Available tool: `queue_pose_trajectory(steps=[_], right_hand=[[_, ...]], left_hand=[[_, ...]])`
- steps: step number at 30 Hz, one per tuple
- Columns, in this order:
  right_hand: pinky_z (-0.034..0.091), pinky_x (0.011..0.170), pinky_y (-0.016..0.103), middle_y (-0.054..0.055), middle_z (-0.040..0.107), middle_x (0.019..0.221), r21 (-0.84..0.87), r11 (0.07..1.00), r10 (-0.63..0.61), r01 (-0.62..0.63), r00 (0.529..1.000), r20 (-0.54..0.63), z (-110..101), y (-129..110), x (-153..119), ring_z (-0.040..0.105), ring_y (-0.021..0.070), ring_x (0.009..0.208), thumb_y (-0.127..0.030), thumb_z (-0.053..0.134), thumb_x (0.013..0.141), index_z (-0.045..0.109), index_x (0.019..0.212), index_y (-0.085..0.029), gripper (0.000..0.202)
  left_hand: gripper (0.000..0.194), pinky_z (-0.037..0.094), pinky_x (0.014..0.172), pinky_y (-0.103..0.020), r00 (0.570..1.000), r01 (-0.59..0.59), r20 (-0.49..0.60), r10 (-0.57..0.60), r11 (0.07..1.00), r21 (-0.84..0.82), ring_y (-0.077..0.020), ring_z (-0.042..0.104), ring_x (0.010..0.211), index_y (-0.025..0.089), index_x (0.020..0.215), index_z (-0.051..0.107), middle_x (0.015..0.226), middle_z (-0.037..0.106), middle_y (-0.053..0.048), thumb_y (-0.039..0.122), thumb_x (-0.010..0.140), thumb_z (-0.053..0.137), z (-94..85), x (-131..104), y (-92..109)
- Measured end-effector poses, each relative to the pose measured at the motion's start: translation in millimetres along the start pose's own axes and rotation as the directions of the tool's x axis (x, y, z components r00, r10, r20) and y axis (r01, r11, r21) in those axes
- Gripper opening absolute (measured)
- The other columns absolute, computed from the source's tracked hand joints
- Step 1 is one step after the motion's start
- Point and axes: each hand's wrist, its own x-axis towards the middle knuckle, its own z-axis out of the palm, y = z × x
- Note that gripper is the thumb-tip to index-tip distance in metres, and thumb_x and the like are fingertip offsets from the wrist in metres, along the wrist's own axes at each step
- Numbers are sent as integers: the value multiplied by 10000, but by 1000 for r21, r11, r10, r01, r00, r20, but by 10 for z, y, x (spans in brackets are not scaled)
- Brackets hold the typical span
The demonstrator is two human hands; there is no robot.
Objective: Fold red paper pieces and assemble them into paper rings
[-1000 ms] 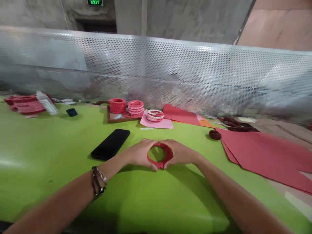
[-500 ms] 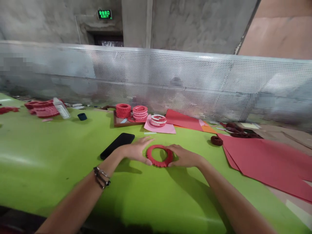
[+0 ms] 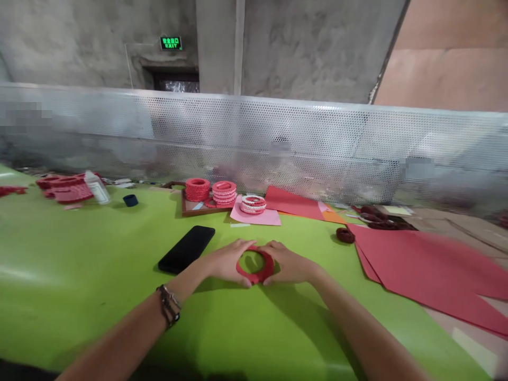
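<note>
With our left hand (image 3: 227,264) we grip the ring (image 3: 264,271) at its nine o'clock side, and with our right hand (image 3: 292,264) at three o'clock. It lies between them.

Head-worn view, forward and down over left hand (image 3: 228,264), right hand (image 3: 290,264), green table (image 3: 99,254).

Before you spread a glossy lime-green tabletop (image 3: 99,248). A black phone (image 3: 186,248) lay slantwise, left of centre. Farther back, from left to right, you had a tilted white bottle (image 3: 97,188) beside red and pink pieces (image 3: 69,189), a small dark-blue round object (image 3: 130,200) (too small to identify), a brown tray (image 3: 206,210), a pink sheet (image 3: 257,219) and a white strip (image 3: 240,225) just in front of it. Large red sheets (image 3: 428,270) covered your right side, with a dark brown coil (image 3: 345,235) near their corner.
</note>
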Motion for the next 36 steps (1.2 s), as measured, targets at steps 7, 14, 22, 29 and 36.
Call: queue_pose_trajectory(steps=[7, 14, 22, 29, 36], right_hand=[[367, 906, 437, 158, 317, 1302, 119, 993, 26, -1, 977, -209, 34, 58, 21, 432, 258, 1110, -259, 665, 604, 180, 1323, -192, 871], [274, 1011, 392, 117, 268, 1358, 38, 988, -123, 150, 912, -391, -25, 9, 19, 246, 208, 1259, -276, 630, 674, 182, 1320, -222, 788], [243, 1015, 439, 164, 146, 1397, -171, 983, -127, 66, 918, -376, -22, -104, 6, 116, 256, 1298, -394, 605, 690, 206, 1326, -173, 782], [250, 999, 484, 146, 155, 1386, -187, 979, -145, 78, 914, -378, -20, -93, 1, 99, 287, 1297, -414, 614, 676, 196, 1321, -222, 792], [263, 994, 483, 142, 244, 1360, -135, 991, -32, -12, 947, -320, 21, -41, 50, 201, 294, 1268, -365, 639, 648, 350, 1252, -202, 689]], left_hand=[[967, 284, 974, -452, 957, -134, -236, 166, 980, 147, -314, 299, 1209, 238, 1321, 163, 1331, 250, -141, 417, 546, 713, -52, 11, -27], [1053, 181, 1037, -441, 851, -224, -427, 305, 947, 232, -307, 105, 1289, 224, 1336, -19, 1390, 153, -153, 499, 587, 668, -126, -16, -86], [1081, 193, 1031, -459, 847, -200, -450, 284, 953, 226, -347, 141, 1273, 188, 1333, 23, 1377, 196, -183, 564, 543, 658, -137, -37, -134], [987, 241, 1004, -473, 782, -267, -494, 381, 920, 287, -346, 226, 1242, 157, 1310, 139, 1332, 247, -202, 583, 565, 627, -102, -4, -127], [993, 266, 998, -433, 891, -161, -395, 224, 969, 186, -320, 282, 1221, 164, 1299, 245, 1347, 277, -164, 634, 510, 624, -76, 34, -119]])
